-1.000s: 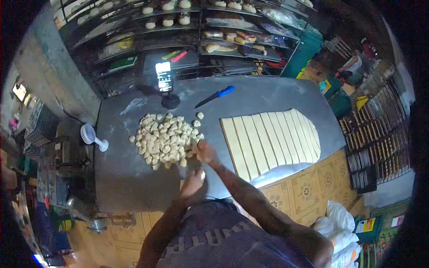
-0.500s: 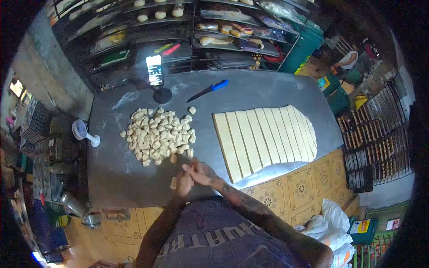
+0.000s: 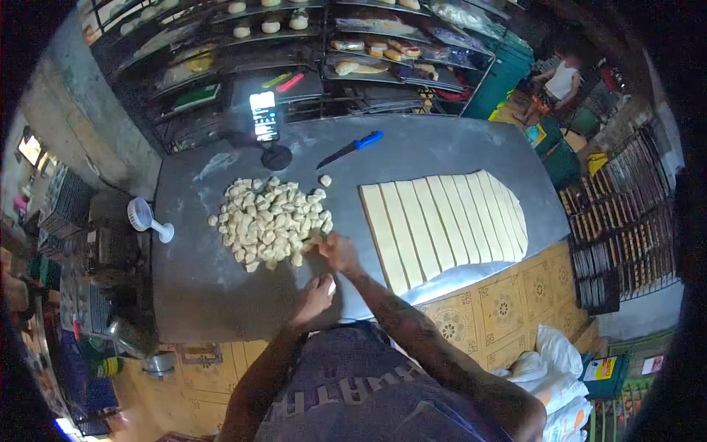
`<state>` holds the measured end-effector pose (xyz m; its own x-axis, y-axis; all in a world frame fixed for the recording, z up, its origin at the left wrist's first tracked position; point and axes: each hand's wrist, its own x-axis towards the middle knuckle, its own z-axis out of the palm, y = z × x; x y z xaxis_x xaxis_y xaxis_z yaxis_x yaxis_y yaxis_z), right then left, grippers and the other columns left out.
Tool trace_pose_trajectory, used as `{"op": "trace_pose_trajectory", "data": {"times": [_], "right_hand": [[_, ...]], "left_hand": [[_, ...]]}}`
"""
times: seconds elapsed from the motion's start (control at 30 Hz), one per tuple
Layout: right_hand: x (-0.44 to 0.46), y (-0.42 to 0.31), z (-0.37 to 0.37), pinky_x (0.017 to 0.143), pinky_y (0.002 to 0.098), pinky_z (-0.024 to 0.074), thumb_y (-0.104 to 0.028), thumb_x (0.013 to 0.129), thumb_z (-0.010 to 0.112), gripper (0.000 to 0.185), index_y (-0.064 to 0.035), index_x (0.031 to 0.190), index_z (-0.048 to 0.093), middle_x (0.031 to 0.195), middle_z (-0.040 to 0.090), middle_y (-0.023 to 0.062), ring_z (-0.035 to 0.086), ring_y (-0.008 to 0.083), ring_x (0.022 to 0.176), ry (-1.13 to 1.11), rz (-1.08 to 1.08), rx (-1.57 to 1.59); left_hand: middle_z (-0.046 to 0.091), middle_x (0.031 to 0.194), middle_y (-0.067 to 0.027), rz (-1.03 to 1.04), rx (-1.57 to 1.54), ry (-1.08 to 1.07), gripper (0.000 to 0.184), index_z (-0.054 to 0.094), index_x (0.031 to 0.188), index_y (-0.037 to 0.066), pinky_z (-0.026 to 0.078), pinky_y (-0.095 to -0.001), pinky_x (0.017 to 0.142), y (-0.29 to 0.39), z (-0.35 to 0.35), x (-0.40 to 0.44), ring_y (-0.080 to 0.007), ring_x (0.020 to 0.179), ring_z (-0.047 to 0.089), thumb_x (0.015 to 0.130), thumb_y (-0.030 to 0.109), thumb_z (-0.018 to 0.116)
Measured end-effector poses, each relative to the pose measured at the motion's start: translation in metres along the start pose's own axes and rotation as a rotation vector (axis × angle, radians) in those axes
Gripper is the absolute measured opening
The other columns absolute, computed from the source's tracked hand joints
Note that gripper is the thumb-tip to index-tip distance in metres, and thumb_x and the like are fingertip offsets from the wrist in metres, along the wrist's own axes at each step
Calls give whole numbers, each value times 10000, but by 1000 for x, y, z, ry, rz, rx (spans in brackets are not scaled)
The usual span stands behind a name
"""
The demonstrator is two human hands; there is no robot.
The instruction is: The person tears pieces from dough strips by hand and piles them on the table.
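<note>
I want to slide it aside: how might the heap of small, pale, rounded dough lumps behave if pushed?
The heap of small, pale, rounded dough lumps would probably spread rather than slide whole, since separate lumps show. Some might roll unevenly, being rounded but irregular. Each is likely light, looking small beside the right hand.

Upper body: one dark garment point(image 3: 368, 423) in muted purple-grey, filling the lower centre of the frame. Large pale grey capital lettering point(image 3: 346, 392) runs across it in a shallow arc; full wording not legible. A thin, pale angular mark point(image 3: 425, 404) sits below right of the lettering. Left hand point(image 3: 313, 299) and right hand point(image 3: 341, 254): bare. Both forearms: uncovered.
</note>
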<state>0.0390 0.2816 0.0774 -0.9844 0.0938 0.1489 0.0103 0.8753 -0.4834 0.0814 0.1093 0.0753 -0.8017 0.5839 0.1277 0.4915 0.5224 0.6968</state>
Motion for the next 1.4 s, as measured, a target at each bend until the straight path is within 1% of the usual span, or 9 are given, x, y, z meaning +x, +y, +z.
{"op": "trace_pose_trajectory", "data": {"times": [0.07,0.17,0.33,0.43,0.73,1.0,1.17,1.23,1.4], "right_hand": [[14,-15,-36,694,399,544,-335,911,657,341,-68,1121,632,995,689,151,682,296,814,321,-272,-24],[-11,-35,-32,731,395,536,-291,899,685,374,-53,1178,611,1019,679,157,675,291,869,144,-284,230],[-36,-63,-61,753,388,527,-370,941,621,327,-59,1041,612,1025,677,166,676,286,924,-280,-172,571],[-46,-51,-58,738,405,531,-392,965,578,336,-61,1009,613,925,689,158,690,288,866,-325,143,635],[-49,-25,-50,626,433,538,-419,977,518,364,-81,937,647,738,680,143,684,305,690,-86,73,133],[0,3,-7,705,491,530,-372,931,608,335,-110,1136,651,822,692,177,665,398,740,-23,96,103],[14,-26,-39,724,394,557,-352,918,659,331,-77,1102,674,833,684,167,682,276,774,625,-412,192],[-19,-43,-43,785,382,546,-312,911,688,398,-61,1213,622,894,687,176,674,259,843,-10,-214,670],[-40,-48,-56,690,366,552,-337,941,651,369,-26,1135,612,813,685,147,676,229,722,-379,-72,636]], "left_hand": [[625,765,-126,209,201,42,521,538,1143,41,519,-382,514,-8,-27,8,-241,551,627,1018,524,387],[665,1057,-190,-875,-1256,-33,521,483,1356,67,533,-442,811,-17,-44,18,-277,909,657,1046,466,355],[696,988,-182,-374,-999,547,589,481,1351,31,526,-437,793,-54,33,24,-322,890,664,1036,509,343],[666,1050,-165,-326,234,-227,528,332,1447,30,516,-418,851,-83,69,-8,-319,911,651,1043,368,367],[665,1020,-247,-432,-506,141,609,420,1393,22,499,-466,791,17,31,17,-363,911,655,1014,498,390],[628,713,-80,-36,270,-20,427,584,920,52,495,-386,603,-7,17,25,-236,647,617,1024,419,393],[555,589,-73,-791,-996,-236,584,570,804,72,460,-344,510,3,-37,21,-229,497,555,1020,556,325],[553,592,-87,-1066,-1206,-19,644,573,801,70,441,-343,466,5,-41,24,-230,441,528,1018,603,282],[530,623,-70,-805,-1404,259,560,521,1026,88,479,-296,505,1,-3,17,-196,450,525,990,628,380]]}}
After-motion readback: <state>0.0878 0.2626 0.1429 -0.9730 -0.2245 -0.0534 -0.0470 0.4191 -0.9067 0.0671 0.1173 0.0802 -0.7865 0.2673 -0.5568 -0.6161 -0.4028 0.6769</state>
